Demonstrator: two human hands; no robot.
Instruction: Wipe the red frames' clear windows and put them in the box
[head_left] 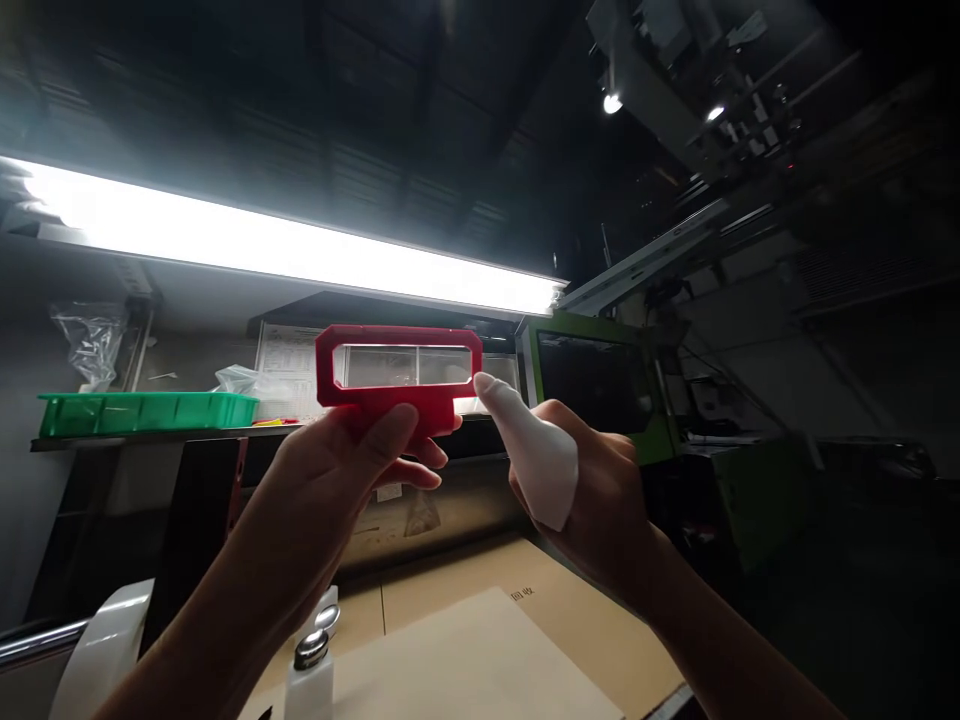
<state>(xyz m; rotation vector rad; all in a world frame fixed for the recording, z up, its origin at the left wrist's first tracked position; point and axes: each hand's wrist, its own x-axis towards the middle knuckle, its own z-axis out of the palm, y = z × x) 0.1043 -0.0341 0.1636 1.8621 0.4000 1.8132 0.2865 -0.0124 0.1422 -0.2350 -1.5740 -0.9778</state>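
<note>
A red plastic frame [399, 408] with a long rectangular opening is held up in front of the lamp. My left hand [341, 465] pinches its lower tab between thumb and fingers. My right hand [600, 490] is closed on a white cloth [541, 455], which is wrapped over the thumb. The covered thumb tip meets the right end of the frame near its lower corner; I cannot tell how firmly it presses. Most of the right fingers are hidden behind the cloth and the hand.
A bright tube lamp [300, 240] runs above a shelf carrying a green tray [150, 412] and plastic bags. Below lie cardboard sheets [465, 660] and a white bottle with a metal cap [310, 675]. A green machine [600, 370] stands at the right.
</note>
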